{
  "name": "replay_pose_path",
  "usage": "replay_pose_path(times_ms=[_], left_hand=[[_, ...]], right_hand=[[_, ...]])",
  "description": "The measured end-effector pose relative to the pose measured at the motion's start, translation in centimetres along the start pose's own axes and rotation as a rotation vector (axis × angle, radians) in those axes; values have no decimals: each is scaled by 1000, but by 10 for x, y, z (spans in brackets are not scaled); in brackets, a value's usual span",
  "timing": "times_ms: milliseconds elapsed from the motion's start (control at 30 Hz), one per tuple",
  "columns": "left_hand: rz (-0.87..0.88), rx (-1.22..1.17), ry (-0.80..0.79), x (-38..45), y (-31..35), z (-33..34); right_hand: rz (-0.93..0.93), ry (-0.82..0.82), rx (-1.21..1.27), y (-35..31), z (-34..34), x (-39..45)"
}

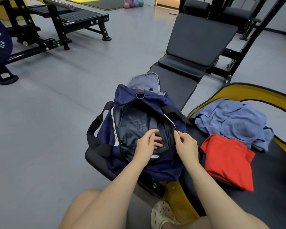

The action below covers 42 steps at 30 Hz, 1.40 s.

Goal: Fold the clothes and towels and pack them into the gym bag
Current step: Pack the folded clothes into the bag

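A navy gym bag [162,166] stands open on the near end of a black bench [177,83]. Dark folded fabric [135,124] lies inside it. My left hand [147,142] reaches into the opening, its fingers resting on that dark fabric. My right hand [186,146] pinches the bag's right rim by the zipper edge. To the right, a red garment [228,161] lies loosely folded on a black surface. Behind the red garment sits a crumpled blue towel [234,121].
A grey cloth [144,81] lies behind the bag on the bench. The bench's raised backrest [200,38] stands further back. A yellow-edged black pad [254,95] curves around the clothes. Gym machines [56,25] stand at left on grey floor. My knees are below.
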<state>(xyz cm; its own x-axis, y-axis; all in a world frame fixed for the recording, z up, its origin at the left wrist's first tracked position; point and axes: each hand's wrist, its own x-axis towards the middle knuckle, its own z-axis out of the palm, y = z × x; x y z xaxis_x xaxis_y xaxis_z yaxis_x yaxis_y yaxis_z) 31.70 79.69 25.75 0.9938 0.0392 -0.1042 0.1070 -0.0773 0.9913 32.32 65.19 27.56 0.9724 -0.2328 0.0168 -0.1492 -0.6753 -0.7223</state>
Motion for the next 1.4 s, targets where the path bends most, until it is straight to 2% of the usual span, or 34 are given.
replay_pose_path(times_ms=[67,100,133,200,267,333,533,633,700,767,833,900,967,1033,1067,1100,1267,1333,1400], left_hand=[[38,113,156,7,0,-6],[96,259,178,12,-2,-8],[161,464,141,18,-4,-9],[233,890,-58,23,-7,-3],[200,1130,-238,21,-14,5],[148,1176,-330,16,-20,7],[162,1205,-551,3,-21,-2],[169,1243,-577,-2,-17,-7],[206,1259,-522,-5,-7,-10],[305,1316,-373,-8,4,-18],[386,1333,-136,-10,17,-35],[376,1242,138,-14,26,-57],[191,986,370,-18,25,-80],[-80,562,394,-21,22,-93],[-145,427,368,-22,20,-97],[-164,402,348,-23,19,-98],[-94,581,327,-28,23,-104],[-92,584,335,-26,27,-108],[-46,594,348,-25,33,-113]], right_hand=[[9,-9,6,0,-1,-1],[13,-13,6,-1,-2,0],[13,-15,3,0,-2,0],[10,-17,2,0,-2,1],[2,-18,2,-1,-2,1],[-14,-15,-15,0,0,1],[-37,10,-62,2,2,-3],[-30,-6,-133,-2,2,-5],[-18,-16,-151,-4,1,-4],[-26,5,-160,-8,1,-5],[-164,134,-196,-13,5,-10],[-390,221,-195,-22,13,-15],[-544,91,-111,-33,27,-18],[-609,-120,-82,-46,47,-17],[-613,-218,-89,-53,58,-16],[-603,-298,-94,-61,68,-15],[-408,-665,-75,-85,103,-6],[-467,-797,-213,-81,107,-6],[-545,-886,-240,-74,106,-7]])
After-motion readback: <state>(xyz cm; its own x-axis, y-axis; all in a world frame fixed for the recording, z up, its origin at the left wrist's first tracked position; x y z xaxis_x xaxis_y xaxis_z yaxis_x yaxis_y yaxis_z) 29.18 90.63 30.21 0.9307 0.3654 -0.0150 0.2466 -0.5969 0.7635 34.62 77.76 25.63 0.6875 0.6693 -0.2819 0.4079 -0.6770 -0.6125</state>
